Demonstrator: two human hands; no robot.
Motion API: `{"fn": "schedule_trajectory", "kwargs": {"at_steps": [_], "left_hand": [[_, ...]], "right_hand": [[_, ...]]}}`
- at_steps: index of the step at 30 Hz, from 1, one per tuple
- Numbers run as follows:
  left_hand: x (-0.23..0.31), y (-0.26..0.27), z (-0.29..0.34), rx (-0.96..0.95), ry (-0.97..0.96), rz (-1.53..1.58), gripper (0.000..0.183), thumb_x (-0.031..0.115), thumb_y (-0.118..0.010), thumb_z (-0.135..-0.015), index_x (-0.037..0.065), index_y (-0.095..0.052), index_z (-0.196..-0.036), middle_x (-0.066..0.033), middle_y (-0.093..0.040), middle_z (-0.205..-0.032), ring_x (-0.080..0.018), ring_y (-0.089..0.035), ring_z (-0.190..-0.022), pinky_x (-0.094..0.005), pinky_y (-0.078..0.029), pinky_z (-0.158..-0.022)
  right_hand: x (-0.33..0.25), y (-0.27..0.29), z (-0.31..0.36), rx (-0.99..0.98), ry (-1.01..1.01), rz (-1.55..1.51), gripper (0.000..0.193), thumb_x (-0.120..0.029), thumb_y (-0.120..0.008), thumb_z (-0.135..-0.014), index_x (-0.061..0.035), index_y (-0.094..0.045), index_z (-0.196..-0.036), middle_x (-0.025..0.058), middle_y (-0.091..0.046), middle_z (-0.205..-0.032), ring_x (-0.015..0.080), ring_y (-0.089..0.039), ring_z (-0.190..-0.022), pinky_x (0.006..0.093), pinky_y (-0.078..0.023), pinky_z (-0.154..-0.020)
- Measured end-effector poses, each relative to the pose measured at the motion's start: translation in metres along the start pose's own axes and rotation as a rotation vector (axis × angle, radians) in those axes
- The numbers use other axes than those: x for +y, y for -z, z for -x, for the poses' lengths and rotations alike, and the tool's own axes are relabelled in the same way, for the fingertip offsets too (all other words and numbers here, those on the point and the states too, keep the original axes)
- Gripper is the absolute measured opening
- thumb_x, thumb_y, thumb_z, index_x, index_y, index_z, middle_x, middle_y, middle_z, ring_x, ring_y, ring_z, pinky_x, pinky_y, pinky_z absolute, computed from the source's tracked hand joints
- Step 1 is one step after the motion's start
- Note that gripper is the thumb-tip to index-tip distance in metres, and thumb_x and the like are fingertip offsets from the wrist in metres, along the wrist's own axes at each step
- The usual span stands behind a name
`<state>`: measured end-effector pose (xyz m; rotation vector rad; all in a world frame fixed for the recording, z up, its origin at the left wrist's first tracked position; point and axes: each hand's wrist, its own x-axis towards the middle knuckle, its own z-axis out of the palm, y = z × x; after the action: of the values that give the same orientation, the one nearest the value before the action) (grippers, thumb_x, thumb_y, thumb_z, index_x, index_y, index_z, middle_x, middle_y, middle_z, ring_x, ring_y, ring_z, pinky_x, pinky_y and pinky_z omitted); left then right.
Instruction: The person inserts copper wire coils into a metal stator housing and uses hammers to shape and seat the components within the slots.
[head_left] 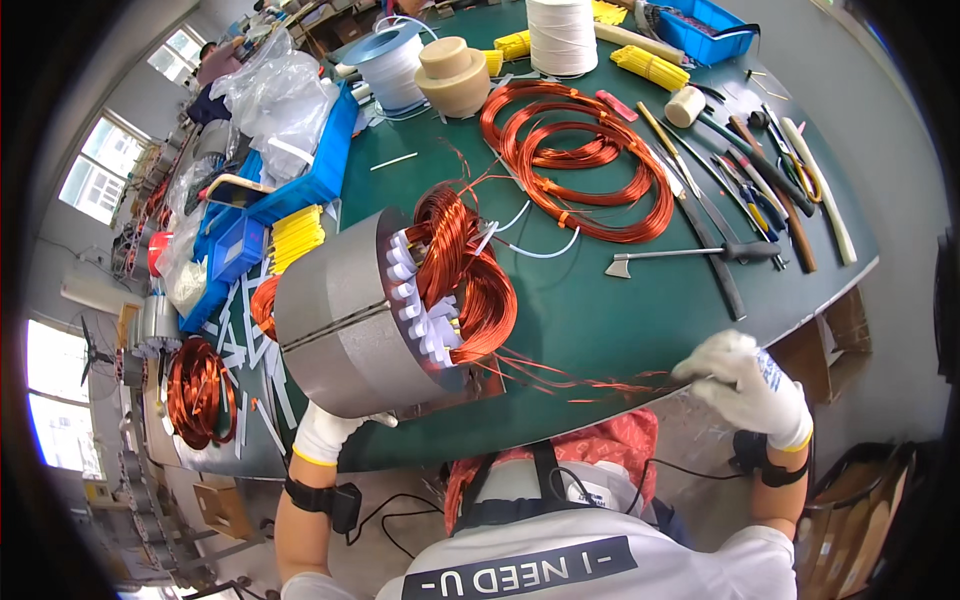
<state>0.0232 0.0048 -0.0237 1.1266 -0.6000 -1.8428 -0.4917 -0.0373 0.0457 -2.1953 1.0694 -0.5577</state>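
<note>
At the green table (610, 325), I have the right hand (750, 385) pinching loose copper wires (590, 382), but cannot tell how open the left hand (325, 436) is beside the gray stator (345, 335).

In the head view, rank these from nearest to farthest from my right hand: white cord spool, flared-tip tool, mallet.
From your right hand:
1. Flared-tip tool, just beyond it on the table.
2. Mallet, farther back.
3. White cord spool, at the back, toward your left.

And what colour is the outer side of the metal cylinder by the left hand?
The metal cylinder is grey on its outer side, best seen in the head view.
</note>
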Motion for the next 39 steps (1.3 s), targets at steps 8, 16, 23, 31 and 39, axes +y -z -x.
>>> {"fn": "schedule_trajectory", "kwargs": {"at_steps": [8, 16, 23, 31, 39], "left_hand": [[-0.028, -0.046, -0.006, 0.183, -0.037, 0.025, 0.065, 0.059, -0.046, -0.091, 0.001, -0.052, -0.121, -0.0211, -0.064, -0.104, -0.0351, -0.067, -0.078, -0.0499, -0.059, -0.059], [-0.049, -0.128, -0.053, 0.086, 0.002, 0.249, 0.074, 0.068, -0.042, -0.091, 0.003, -0.050, -0.125, -0.0137, -0.058, -0.107, -0.0280, -0.061, -0.089, -0.0440, -0.053, -0.082], [-0.060, -0.145, -0.065, -0.073, -0.169, 0.244, 0.076, 0.067, -0.049, -0.091, 0.007, -0.041, -0.136, -0.0143, -0.056, -0.117, -0.0281, -0.059, -0.101, -0.0419, -0.052, -0.088], [-0.062, -0.133, -0.059, -0.207, 0.085, 0.380, 0.083, 0.069, -0.051, -0.088, 0.006, -0.038, -0.140, -0.0159, -0.052, -0.127, -0.0279, -0.055, -0.109, -0.0438, -0.047, -0.095], [-0.050, -0.126, -0.063, -0.252, -0.394, -0.301, 0.068, 0.039, -0.057, -0.087, 0.009, -0.035, -0.144, -0.0133, -0.041, -0.139, -0.0259, -0.052, -0.115, -0.0453, -0.044, -0.096]], "right_hand": [[-0.066, 0.030, -0.024, 0.254, 0.212, 0.386, 0.032, -0.008, -0.068, -0.065, -0.0051, -0.068, -0.097, 0.0133, -0.064, -0.090, 0.0278, -0.062, -0.082, 0.0376, -0.050, -0.069], [-0.188, 0.009, -0.065, 0.596, 0.617, 0.777, 0.044, -0.023, -0.062, -0.050, -0.0132, -0.069, -0.093, 0.0011, -0.056, -0.079, 0.0166, -0.054, -0.066, 0.0290, -0.047, -0.057], [-0.220, 0.005, -0.084, 0.502, 0.648, 0.746, 0.040, -0.027, -0.063, -0.056, -0.0119, -0.070, -0.093, 0.0030, -0.057, -0.076, 0.0175, -0.054, -0.063, 0.0305, -0.047, -0.055], [-0.239, 0.005, -0.084, 0.396, 0.587, 0.719, 0.038, -0.031, -0.064, -0.062, -0.0103, -0.070, -0.093, 0.0052, -0.057, -0.073, 0.0185, -0.054, -0.059, 0.0322, -0.046, -0.054], [-0.236, -0.014, -0.095, 0.252, 0.455, 0.632, 0.037, -0.036, -0.065, -0.069, -0.0088, -0.071, -0.093, 0.0074, -0.058, -0.069, 0.0195, -0.055, -0.055, 0.0339, -0.046, -0.052]]}}
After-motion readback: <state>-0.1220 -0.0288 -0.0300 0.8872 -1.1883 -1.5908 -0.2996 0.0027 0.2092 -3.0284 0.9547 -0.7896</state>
